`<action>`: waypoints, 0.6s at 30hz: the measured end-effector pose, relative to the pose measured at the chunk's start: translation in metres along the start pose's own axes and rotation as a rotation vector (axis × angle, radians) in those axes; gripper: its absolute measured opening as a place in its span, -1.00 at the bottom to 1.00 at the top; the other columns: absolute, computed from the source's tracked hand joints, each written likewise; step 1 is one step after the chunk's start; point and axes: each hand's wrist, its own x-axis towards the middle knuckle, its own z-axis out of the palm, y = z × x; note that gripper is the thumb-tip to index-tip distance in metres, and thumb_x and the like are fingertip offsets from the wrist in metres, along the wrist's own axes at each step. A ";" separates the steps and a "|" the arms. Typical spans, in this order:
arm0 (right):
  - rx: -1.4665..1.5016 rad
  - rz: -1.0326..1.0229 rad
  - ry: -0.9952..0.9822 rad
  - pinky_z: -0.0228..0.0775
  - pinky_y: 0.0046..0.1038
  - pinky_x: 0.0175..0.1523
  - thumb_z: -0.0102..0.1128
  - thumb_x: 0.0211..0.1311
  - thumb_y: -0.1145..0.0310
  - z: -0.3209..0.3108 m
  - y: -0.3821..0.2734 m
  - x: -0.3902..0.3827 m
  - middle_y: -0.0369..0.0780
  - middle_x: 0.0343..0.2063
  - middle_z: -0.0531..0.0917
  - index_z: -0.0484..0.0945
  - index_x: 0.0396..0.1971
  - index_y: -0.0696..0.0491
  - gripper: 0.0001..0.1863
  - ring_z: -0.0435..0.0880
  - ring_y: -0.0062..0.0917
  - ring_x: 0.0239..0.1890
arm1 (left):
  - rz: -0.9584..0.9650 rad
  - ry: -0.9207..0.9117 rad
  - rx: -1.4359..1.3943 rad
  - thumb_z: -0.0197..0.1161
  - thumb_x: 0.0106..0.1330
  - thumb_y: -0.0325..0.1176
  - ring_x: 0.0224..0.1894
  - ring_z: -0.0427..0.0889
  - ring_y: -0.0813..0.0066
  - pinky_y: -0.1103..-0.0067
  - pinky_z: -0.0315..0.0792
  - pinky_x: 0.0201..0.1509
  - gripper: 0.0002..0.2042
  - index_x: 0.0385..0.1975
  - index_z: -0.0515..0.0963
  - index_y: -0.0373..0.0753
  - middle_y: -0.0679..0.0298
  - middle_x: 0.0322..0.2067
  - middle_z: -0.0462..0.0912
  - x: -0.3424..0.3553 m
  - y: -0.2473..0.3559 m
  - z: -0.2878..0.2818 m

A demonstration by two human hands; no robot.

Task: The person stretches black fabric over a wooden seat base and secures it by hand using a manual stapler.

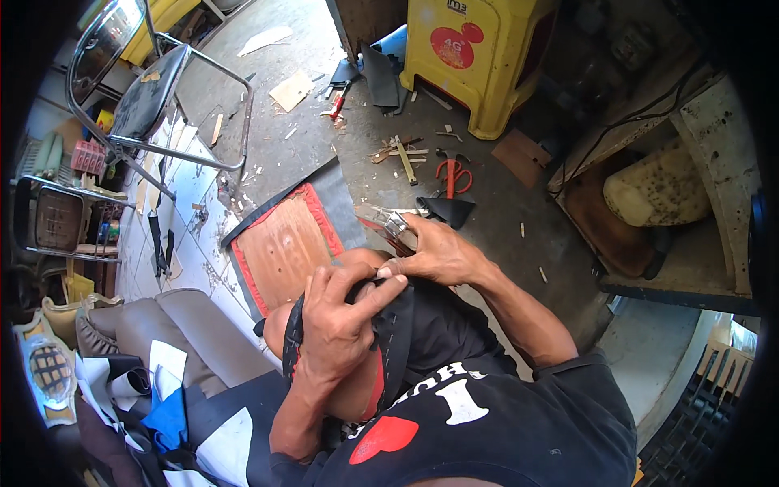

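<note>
Nearest the head camera, the person's black T-shirt [503, 422] with a red heart and white print is filling the lower right of the view. Just beyond it, the left hand [341, 325] is curling tightly around the edge of a black fabric piece [398, 341] draped over the raised knee, thumb and fingers pinching the cloth. That fabric is showing a line of pale stitches and a red lining at its lower edge. Touching it from the right, the right hand [434, 256] is pressing its fingertips onto the same edge while gripping a small metal tool [395, 223]; what kind of tool, I cannot tell.

Farther out on the concrete floor [503, 211], a brown panel with red trim [284, 243] is lying on a grey mat just left of the knee. Red-handled scissors [451, 174] are resting beyond the right hand, near wood scraps and offcuts. At the far side, a yellow plastic stool [462, 57] is standing upright. To the far left, a metal-framed chair [146, 89] is standing over pale tiles. Near left, a grey-brown cushioned seat [187, 333] is carrying white, blue and black cloth pieces.
</note>
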 end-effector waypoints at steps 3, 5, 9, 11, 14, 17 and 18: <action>-0.026 0.000 -0.003 0.55 -0.23 0.04 0.62 -0.05 -0.25 0.005 0.004 0.002 0.03 -0.15 0.74 0.57 0.07 0.29 -0.07 0.74 -0.20 -0.06 | -0.024 -0.071 0.057 0.35 0.16 -0.52 -0.09 0.53 0.13 0.23 0.42 0.00 -0.68 -0.07 0.74 -0.09 0.28 -0.13 0.63 -0.002 0.004 -0.003; 0.025 -0.039 0.036 0.55 -0.20 0.03 0.61 -0.05 -0.27 0.012 0.007 -0.002 0.05 -0.16 0.74 0.58 0.05 0.28 -0.07 0.75 -0.17 -0.07 | -0.126 -0.074 0.092 0.39 0.19 -0.51 -0.07 0.55 0.11 0.22 0.44 0.07 -0.75 -0.13 0.74 -0.13 0.26 -0.18 0.64 0.009 0.028 -0.012; -0.133 0.023 0.056 0.54 -0.18 0.03 0.55 0.08 -0.23 0.013 0.002 -0.015 0.06 -0.17 0.75 0.59 0.04 0.25 -0.16 0.76 -0.12 -0.07 | -0.084 0.000 0.121 0.56 0.10 -0.36 -0.05 0.54 0.08 0.23 0.41 0.11 -0.76 -0.23 0.71 -0.13 0.31 -0.17 0.65 -0.012 0.015 0.006; -0.196 0.096 0.076 0.54 -0.19 0.01 0.51 0.19 -0.17 0.009 -0.018 -0.026 0.07 -0.17 0.75 0.60 0.02 0.22 -0.27 0.77 -0.11 -0.07 | -0.061 0.061 0.053 0.56 0.07 -0.41 -0.06 0.54 0.10 0.28 0.42 0.10 -0.79 -0.29 0.70 -0.16 0.32 -0.20 0.65 -0.021 0.009 0.010; -0.229 0.034 0.133 0.53 -0.18 -0.05 0.46 0.30 -0.03 0.004 -0.014 -0.045 0.05 -0.21 0.74 0.63 -0.06 0.17 -0.46 0.77 -0.10 -0.12 | -0.075 0.095 -0.022 0.51 0.06 -0.49 -0.07 0.54 0.12 0.30 0.42 0.09 -0.84 -0.37 0.68 -0.22 0.29 -0.24 0.65 -0.026 0.011 0.008; -0.146 -0.070 0.070 0.51 -0.17 -0.12 0.46 0.32 0.05 -0.011 -0.027 -0.072 0.03 -0.28 0.73 0.63 -0.11 0.14 -0.56 0.76 -0.11 -0.20 | -0.090 0.121 -0.101 0.44 0.01 -0.57 -0.09 0.55 0.15 0.31 0.42 0.05 -0.88 -0.46 0.64 -0.27 0.25 -0.27 0.64 -0.025 0.013 0.002; -0.234 0.029 -0.032 0.50 -0.17 -0.18 0.49 0.29 0.06 -0.021 -0.031 -0.080 0.01 -0.34 0.72 0.62 -0.08 0.12 -0.55 0.75 -0.08 -0.26 | -0.086 0.120 -0.120 0.42 -0.01 -0.58 -0.10 0.55 0.16 0.32 0.43 0.04 -0.89 -0.49 0.63 -0.28 0.24 -0.28 0.64 -0.026 0.011 0.001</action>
